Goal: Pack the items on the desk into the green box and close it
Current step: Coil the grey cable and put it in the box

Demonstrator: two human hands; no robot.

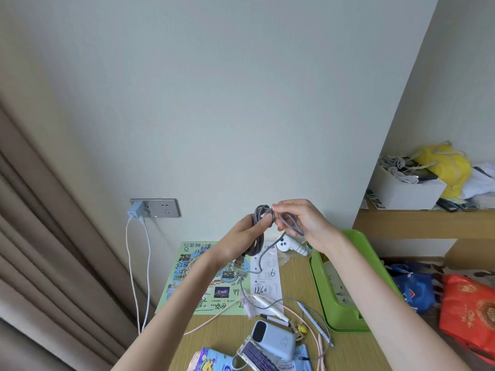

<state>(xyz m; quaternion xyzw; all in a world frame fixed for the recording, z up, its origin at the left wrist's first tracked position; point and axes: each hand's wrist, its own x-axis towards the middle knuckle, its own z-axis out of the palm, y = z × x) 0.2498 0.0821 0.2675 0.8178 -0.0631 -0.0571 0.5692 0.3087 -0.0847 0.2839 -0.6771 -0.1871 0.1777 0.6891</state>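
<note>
At nine o'clock, a blue charger [133, 211] sits plugged into the wall socket [160, 208], white cords hanging down. Left hand [241, 238] is up above the tabletop [222, 333], its grip wrapped around a coiled grey braided cable [259, 231], the loose tail dropping down across a green map sheet [187, 271] to the tabletop. Right hand [302, 223] meets it, fingertips pinched on a loop of that same cable. Down at six o'clock lie a pale blue power bank [278, 340], a pink cable [214, 317] and a pen [316, 322]. At four o'clock, partly hidden behind the right forearm, the green box [348, 317] stands open on the tabletop's right edge.
</note>
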